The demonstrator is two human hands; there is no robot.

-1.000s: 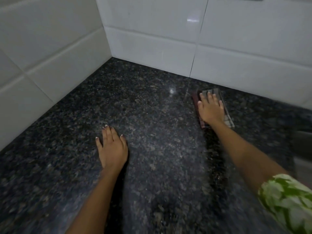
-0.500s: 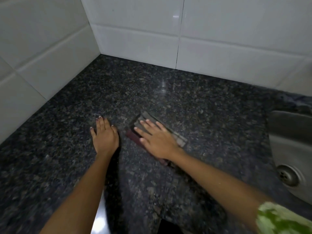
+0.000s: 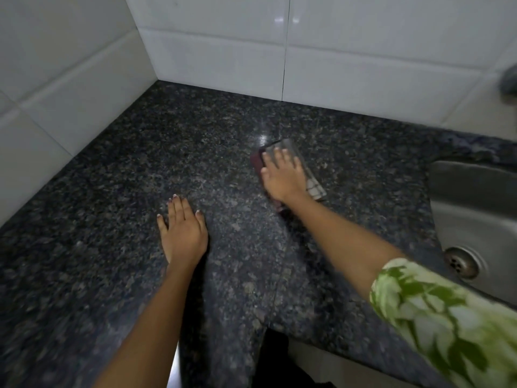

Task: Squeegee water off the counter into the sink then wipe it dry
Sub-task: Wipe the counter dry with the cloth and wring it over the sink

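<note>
A dark speckled granite counter (image 3: pixel 117 214) fills the view. My right hand (image 3: pixel 281 175) lies flat, palm down, on a folded checked cloth (image 3: pixel 313 183) with a dark red edge, pressing it to the counter near the middle. My left hand (image 3: pixel 181 231) rests flat on the bare counter to the left, fingers spread, holding nothing. The steel sink (image 3: pixel 475 219) with its round drain (image 3: pixel 461 261) sits at the right edge. No squeegee is in view.
White tiled walls (image 3: pixel 223 51) meet in the corner behind and to the left of the counter. The counter's front edge (image 3: pixel 321 345) steps back below my right forearm. A dark blurred object (image 3: pixel 507 79) shows at the far right.
My right hand has slid the cloth from beside my left hand back out to the right and away from me. My left hand has stayed planted on the counter.
</note>
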